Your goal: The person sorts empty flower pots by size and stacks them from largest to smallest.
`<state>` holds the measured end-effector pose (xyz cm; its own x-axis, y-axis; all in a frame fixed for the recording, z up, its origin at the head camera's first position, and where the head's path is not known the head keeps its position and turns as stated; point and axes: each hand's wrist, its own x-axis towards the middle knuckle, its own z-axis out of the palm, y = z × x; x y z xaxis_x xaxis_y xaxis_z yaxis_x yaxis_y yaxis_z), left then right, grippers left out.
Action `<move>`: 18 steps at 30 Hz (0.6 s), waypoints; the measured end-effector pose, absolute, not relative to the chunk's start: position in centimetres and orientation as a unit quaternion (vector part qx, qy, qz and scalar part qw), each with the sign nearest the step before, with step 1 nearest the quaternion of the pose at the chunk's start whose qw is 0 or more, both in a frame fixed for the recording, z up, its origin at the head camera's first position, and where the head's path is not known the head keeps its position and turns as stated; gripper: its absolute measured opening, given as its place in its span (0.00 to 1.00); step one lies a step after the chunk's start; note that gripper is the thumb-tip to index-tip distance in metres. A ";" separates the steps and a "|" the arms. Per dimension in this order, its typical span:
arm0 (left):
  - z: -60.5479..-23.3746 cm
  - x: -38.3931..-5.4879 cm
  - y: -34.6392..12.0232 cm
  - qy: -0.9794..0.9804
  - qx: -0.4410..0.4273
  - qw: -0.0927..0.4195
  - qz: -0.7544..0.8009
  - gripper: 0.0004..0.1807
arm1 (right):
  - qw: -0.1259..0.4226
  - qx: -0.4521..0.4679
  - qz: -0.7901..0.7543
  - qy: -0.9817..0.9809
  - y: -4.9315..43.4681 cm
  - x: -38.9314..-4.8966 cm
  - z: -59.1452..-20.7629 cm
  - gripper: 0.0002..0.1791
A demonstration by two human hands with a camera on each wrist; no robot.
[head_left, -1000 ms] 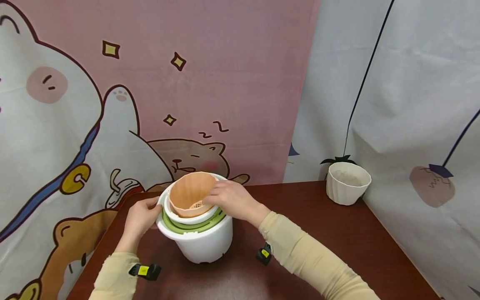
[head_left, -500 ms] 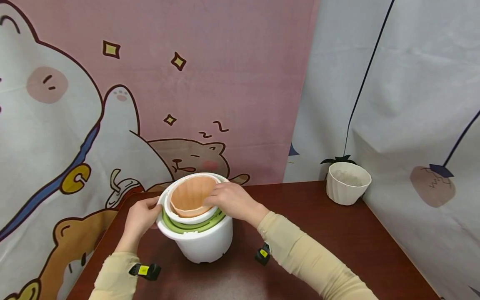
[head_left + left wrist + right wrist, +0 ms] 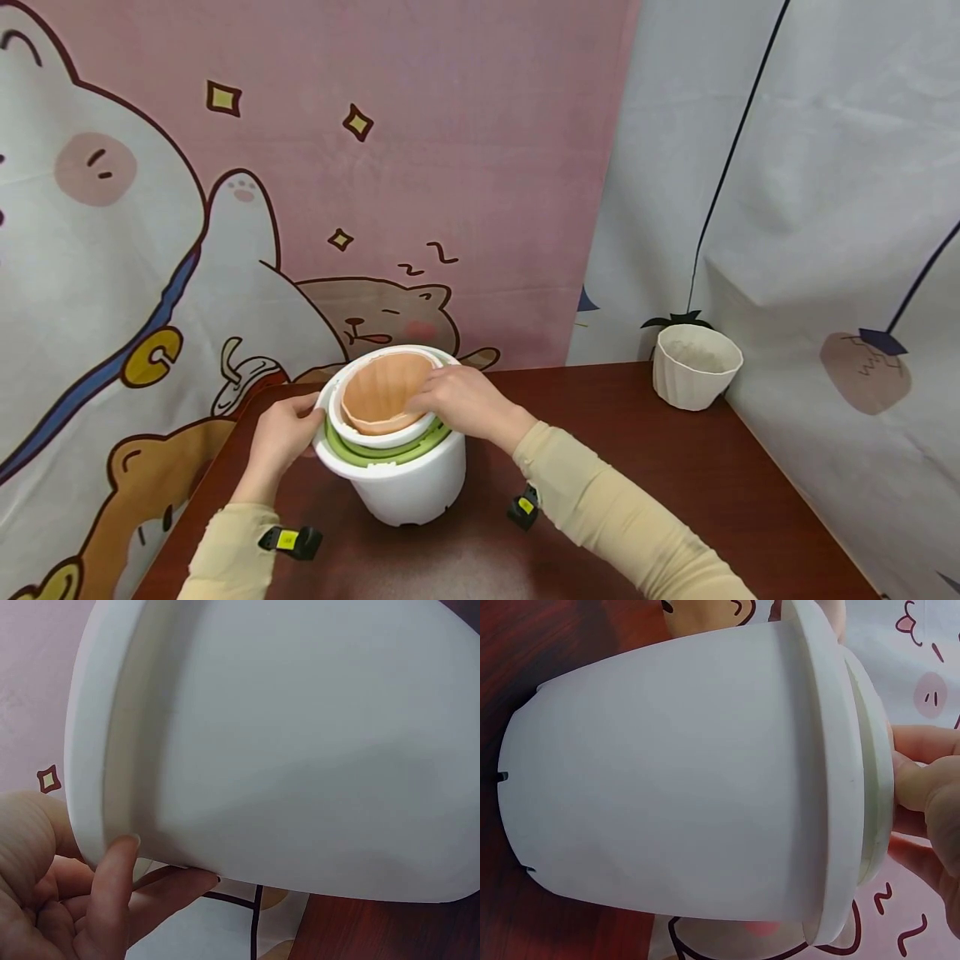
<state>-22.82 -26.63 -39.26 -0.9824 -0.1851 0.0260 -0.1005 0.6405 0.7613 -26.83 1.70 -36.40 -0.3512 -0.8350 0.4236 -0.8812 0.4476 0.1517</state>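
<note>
Several flower pots stand nested in the head view. The large white pot (image 3: 412, 492) is outermost, upright on the table; inside it show a green pot's rim (image 3: 375, 457), a smaller white pot's rim (image 3: 397, 438) and, innermost, a ribbed orange pot (image 3: 382, 387). My left hand (image 3: 281, 437) grips the large pot's rim at its left side, as the left wrist view also shows. At the right, my right hand (image 3: 465, 400) pinches the orange pot's near-right rim, fingers partly hidden inside. In the right wrist view, the large pot's wall (image 3: 682, 780) fills the middle.
A cream ribbed pot (image 3: 693, 371) stands alone at the table's back right corner. The dark red-brown table (image 3: 600, 467) meets a printed cloth backdrop (image 3: 487, 167) behind and a pale cloth (image 3: 817, 208) at the right.
The orange pot has sunk slightly deeper into the smaller white pot and tilted a little; the holes in its bottom are now out of sight. My right hand moved slightly; the left stayed put.
</note>
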 end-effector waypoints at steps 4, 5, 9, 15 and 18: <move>-39.3 -22.8 -26.7 -0.904 0.080 0.048 -0.418 0.27 | 0.211 0.525 0.061 -0.822 1.8 -26.8 -36.3 0.17; -39.3 -22.8 -26.7 -0.904 0.080 0.048 -0.418 0.27 | 0.209 0.526 0.062 -0.822 1.8 -26.9 -36.3 0.16; -39.3 -22.8 -26.7 -0.904 0.080 0.046 -0.418 0.27 | 0.203 0.529 0.066 -0.821 2.0 -26.9 -36.3 0.17; -39.3 -22.9 -26.7 -0.904 0.079 0.049 -0.418 0.27 | 0.207 0.532 0.081 -0.817 2.7 -26.9 -36.3 0.15; -39.3 -22.9 -26.7 -0.904 0.080 0.049 -0.417 0.27 | 0.200 0.532 0.108 -0.816 3.1 -26.7 -36.3 0.13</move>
